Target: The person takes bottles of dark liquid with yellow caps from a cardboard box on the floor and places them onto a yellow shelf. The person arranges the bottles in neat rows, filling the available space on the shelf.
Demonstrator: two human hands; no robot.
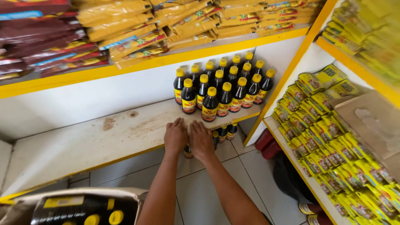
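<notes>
Item: dark bottles (221, 89), yellow caps, massed at the shelf's (83, 143) right end. Our left hand (175, 136) and right hand (201, 139) lie flat, open, empty on the shelf edge before the front row. Risk, we judge: a nudge topples front bottles onto the floor tiles (200, 191).

I am in a small grocery shop. In front of me a white shelf with yellow edging (104, 137) carries rows of dark sauce bottles with yellow caps (221, 89), all the same kind. The shelf above holds stacked yellow packets (166, 25) and dark red packets (37, 37). To my right another rack is packed with small yellow sachets (329, 141). A cardboard box of more bottles (79, 206) sits below me on the tiled floor (200, 191).
</notes>
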